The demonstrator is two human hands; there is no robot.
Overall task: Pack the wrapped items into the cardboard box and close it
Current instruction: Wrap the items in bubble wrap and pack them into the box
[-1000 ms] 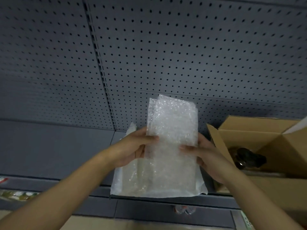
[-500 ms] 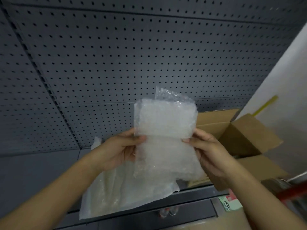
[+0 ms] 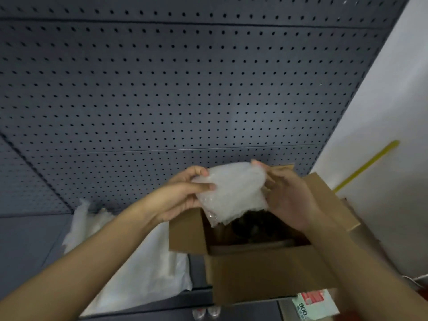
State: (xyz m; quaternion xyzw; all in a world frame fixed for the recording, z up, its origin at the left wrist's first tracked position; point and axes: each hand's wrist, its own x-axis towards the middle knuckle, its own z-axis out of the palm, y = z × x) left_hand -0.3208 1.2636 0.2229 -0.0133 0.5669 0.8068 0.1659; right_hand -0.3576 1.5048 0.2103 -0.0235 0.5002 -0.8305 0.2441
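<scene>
A bubble-wrapped item [image 3: 234, 193] hangs over the open cardboard box [image 3: 261, 276], its lower edge dipping into the opening. My left hand [image 3: 185, 195] grips its left side, thumb on the front. My right hand [image 3: 287, 198] holds its right side. The box's flaps stand open; inside, a dark object [image 3: 252, 225] lies at the bottom, partly hidden by the wrap.
A sheet of white wrapping material [image 3: 139, 262] lies on the grey shelf left of the box. A grey pegboard wall [image 3: 185, 89] rises behind. A white wall with a yellow strip [image 3: 368, 165] stands at right. A price label [image 3: 312, 304] sits at the shelf's front edge.
Both hands have carried the bubble-wrapped item to the right, from above the white sheet to over the box opening, and lowered it. The view has turned right.
</scene>
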